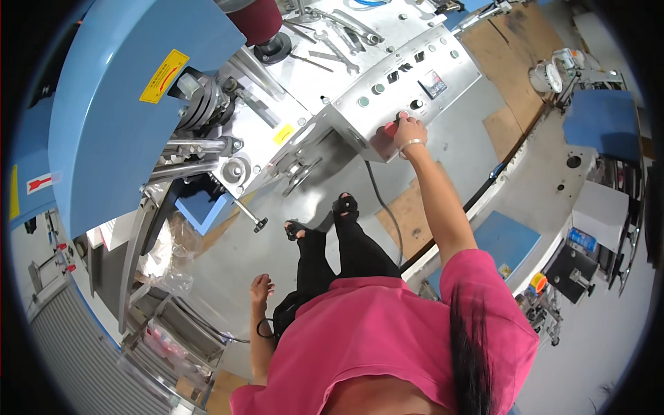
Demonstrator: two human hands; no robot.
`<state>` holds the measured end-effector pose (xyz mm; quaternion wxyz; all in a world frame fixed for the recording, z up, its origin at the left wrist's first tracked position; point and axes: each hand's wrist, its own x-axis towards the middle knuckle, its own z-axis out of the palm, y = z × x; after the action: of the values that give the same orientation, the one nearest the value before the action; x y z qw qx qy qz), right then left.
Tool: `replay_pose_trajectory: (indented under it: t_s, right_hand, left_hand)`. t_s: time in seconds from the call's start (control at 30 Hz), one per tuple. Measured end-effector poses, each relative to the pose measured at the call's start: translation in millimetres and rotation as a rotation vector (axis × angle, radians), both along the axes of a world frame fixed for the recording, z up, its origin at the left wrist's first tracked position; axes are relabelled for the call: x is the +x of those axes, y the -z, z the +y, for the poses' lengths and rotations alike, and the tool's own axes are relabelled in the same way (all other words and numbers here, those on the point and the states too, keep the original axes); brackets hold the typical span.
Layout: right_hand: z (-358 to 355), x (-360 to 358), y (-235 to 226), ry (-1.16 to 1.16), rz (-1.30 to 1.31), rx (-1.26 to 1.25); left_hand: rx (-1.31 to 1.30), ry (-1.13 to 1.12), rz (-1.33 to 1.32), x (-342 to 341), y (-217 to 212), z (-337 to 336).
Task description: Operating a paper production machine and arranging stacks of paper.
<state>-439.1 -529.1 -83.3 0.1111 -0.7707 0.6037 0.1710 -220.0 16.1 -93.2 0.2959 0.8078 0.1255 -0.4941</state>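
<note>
My right hand reaches out to the sloped grey control panel, its fingers curled on a red button at the panel's near edge. A second red button sits at the fingertips and is partly covered. Close by on the panel are a black knob and a small display. My left hand hangs low at my side, loosely bent and holding nothing, with a dark band on that wrist.
To the left stands a large blue machine cover beside rollers and metal shafts. Several wrenches lie on the white machine top. A handwheel juts out below the panel. A black cable runs down to the floor.
</note>
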Motion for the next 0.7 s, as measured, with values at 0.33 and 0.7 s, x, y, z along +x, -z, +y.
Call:
replay_pose_trajectory:
  t_s: [0.33,0.7]
  right_hand:
    - [4.3,-21.1,26.4,-0.071,-0.226,-0.235]
    - [9.4,-17.0,34.0,-0.052,-0.180,-0.254]
  left_hand:
    - [0.070,0.007,0.028,3.1,10.1,2.5]
    - [0.103,0.016,0.049,-9.6,6.2,2.6]
